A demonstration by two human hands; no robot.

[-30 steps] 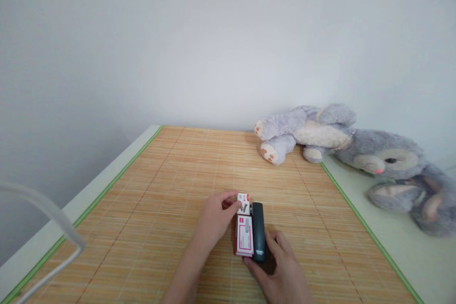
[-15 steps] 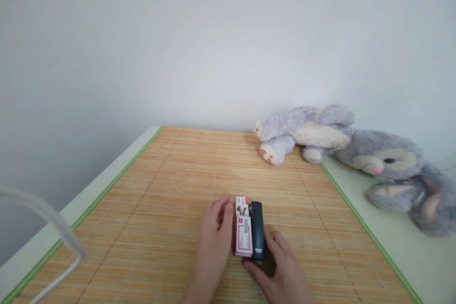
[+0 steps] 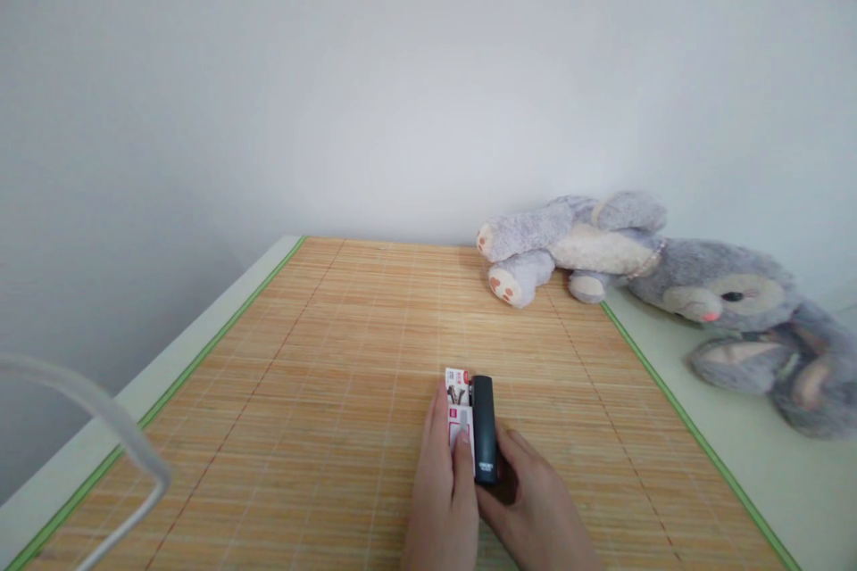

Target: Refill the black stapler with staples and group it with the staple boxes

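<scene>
Change against one second ago: left hand [image 3: 443,500] no longer pinches the far flap of the staple box [image 3: 458,394] from the side. It has come round to the near end and now lies on top of the box, covering its lower half. Box and stapler [image 3: 485,428] sit where they were, side by side and touching, on the bamboo mat [image 3: 321,375]. Right hand [image 3: 536,513] has stayed at the near end of the stapler.

Pose: left hand palm down, fingers stretched forward and flat, one fingertip resting on the red-and-white top of the box, another along its left edge. The hand is spread, not clenched. Right hand comes in from the lower right and is curled around the near end of the stapler, thumb on its left side, fingers on its right, gripping it. Both wrists run off the bottom edge of the frame.

Count: two hands, one staple box, one black stapler, one mat. One grey plush rabbit [image 3: 669,277] lies at the far right mat edge, well apart from the hands; it appears to be a single toy, though the view is soft there. One pale curved bar [image 3: 100,415], blurred, at the left edge.
</scene>
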